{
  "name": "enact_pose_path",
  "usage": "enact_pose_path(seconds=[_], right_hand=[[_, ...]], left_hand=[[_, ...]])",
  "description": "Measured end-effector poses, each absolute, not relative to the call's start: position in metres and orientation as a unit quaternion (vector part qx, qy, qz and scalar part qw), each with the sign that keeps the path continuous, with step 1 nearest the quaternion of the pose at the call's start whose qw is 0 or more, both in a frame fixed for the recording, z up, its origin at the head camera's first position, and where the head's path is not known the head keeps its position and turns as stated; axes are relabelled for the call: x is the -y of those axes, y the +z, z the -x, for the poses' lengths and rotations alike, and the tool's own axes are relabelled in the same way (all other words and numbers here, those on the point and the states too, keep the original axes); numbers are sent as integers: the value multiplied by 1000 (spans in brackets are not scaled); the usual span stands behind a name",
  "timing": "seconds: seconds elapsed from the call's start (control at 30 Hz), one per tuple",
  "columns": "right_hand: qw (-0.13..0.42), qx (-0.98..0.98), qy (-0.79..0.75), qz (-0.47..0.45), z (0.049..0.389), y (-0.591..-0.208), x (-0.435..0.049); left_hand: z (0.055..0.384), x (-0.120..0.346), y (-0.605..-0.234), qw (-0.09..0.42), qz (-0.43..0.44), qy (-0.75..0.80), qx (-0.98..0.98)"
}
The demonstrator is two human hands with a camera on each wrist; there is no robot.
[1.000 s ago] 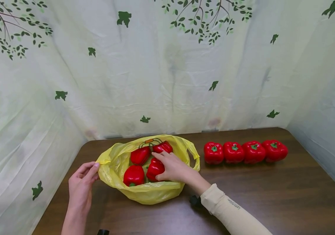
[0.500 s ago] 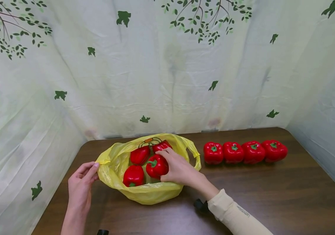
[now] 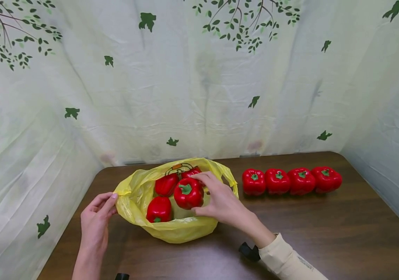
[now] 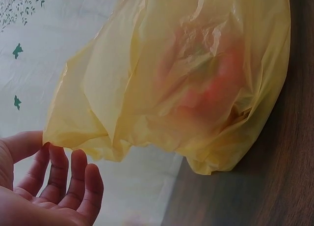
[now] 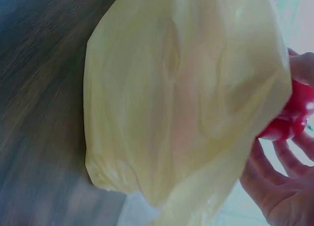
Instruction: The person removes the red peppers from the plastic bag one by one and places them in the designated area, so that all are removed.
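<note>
A yellow plastic bag [image 3: 185, 231] stands wide-mouthed on the table, with red bell peppers inside it. My left hand [image 3: 96, 217] pinches the bag's left rim between thumb and fingers; the left wrist view shows that hand [image 4: 54, 182] at the rim too. Over the bag's opening, my right hand [image 3: 220, 200] grips a red bell pepper [image 3: 188, 193], its green stem facing left. In the right wrist view the bag partly hides this pepper [image 5: 297, 105]. Other peppers in the bag include a front one [image 3: 159, 209] and a back one [image 3: 167, 184], near a wire with an orange piece [image 3: 177, 167].
Several red bell peppers [image 3: 301, 181] stand in a row on the brown table [image 3: 308, 233], right of the bag. A pale leaf-print curtain [image 3: 199, 97] hangs behind the table and along both sides. A black wrist mount [image 3: 249, 252] sits under the right forearm.
My right hand has lifted the bell pepper up from among the others in the bag and drawn it slightly right, turning its stem into view. The left hand stays at the rim.
</note>
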State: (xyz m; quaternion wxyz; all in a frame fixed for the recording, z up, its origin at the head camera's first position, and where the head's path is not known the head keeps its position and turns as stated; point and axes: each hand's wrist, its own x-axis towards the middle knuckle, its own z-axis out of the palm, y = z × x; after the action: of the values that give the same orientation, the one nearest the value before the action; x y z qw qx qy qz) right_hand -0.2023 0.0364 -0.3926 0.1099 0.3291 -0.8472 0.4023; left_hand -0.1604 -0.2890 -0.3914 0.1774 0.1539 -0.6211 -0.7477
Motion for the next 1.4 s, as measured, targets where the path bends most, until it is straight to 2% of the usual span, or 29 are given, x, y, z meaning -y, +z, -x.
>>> enact_pose_path(seconds=[0.1,0.33,0.47,1.07,1.4], right_hand=[[127,844,403,-330,197,-390,-43],[205,836,385,-332,187,-389,-59],[223,834,379,-333,181,-390,-69],[221,845,365,-324,158,-396,-122],[183,867,344,-309,154,-406,-155]], left_hand=[[160,289,-391,178,-153,-747,622],[161,289,-391,179,-152,-747,622],[160,289,-391,179,-153,-747,622],[161,288,-391,178,-149,-745,625],[161,289,-391,177,-154,-743,627]])
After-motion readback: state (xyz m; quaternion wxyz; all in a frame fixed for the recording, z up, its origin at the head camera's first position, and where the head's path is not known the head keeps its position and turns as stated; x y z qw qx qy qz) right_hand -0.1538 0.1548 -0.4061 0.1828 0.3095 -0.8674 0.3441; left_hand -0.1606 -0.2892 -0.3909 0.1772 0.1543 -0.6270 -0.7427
